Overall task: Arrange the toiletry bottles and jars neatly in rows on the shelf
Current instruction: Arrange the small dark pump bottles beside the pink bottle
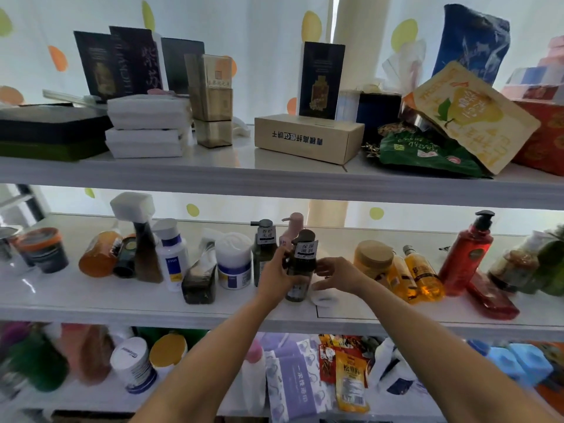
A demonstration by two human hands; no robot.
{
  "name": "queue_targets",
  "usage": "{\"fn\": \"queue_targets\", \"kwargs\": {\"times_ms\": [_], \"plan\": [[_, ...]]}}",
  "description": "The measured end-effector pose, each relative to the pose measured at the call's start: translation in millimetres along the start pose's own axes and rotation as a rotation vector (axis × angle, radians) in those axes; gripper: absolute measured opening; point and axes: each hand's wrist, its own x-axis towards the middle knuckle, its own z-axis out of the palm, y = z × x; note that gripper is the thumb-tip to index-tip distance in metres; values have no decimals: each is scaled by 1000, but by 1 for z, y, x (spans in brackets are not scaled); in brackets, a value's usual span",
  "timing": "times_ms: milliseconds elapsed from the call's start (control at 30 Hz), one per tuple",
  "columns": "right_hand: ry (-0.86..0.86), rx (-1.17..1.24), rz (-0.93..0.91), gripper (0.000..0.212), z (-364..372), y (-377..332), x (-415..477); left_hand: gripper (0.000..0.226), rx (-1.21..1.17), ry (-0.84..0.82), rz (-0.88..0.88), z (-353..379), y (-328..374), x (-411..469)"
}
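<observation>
Left forearm point(210, 364) and right forearm point(436, 340) are being extended over the white middle shelf point(91, 303), which is being backlit through a dotted curtain point(244, 32). A dark pump bottle point(305, 264) is being gripped upright by the left hand point(274, 277) near the shelf's front edge, right of a white jar point(233, 261). The right hand point(335, 273) is being held loose, fingers spread, just right of the bottle; contact cannot be confirmed.

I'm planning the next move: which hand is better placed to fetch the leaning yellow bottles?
Right, probably. The right hand is open and nearer the yellow bottles, while the left hand grips the dark pump bottle.
</observation>
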Motion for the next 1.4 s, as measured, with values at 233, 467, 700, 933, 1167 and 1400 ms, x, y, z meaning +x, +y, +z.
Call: {"fn": "queue_targets", "kwargs": {"times_ms": [233, 467, 700, 933, 1167, 1400], "plan": [[59, -138, -40, 30, 35, -5, 24, 55, 56, 60, -63, -15, -30, -6], [192, -378, 11, 43, 52, 9, 39, 66, -68, 115, -125, -31, -39, -4], [246, -611, -54, 43, 69, 31, 49, 66, -29, 89, -103, -34, -48, 5], [251, -635, 44, 48, 50, 51, 66, 67, -46, 64, -100, -35, -47, 7], [222, -646, 94, 76, 46, 47, 69, 72, -36, 36, -99, -38, -44, 7], [302, 347, 166, 54, 73, -12, 71, 74, -19, 32, -102, -37, -44, 7]]}}
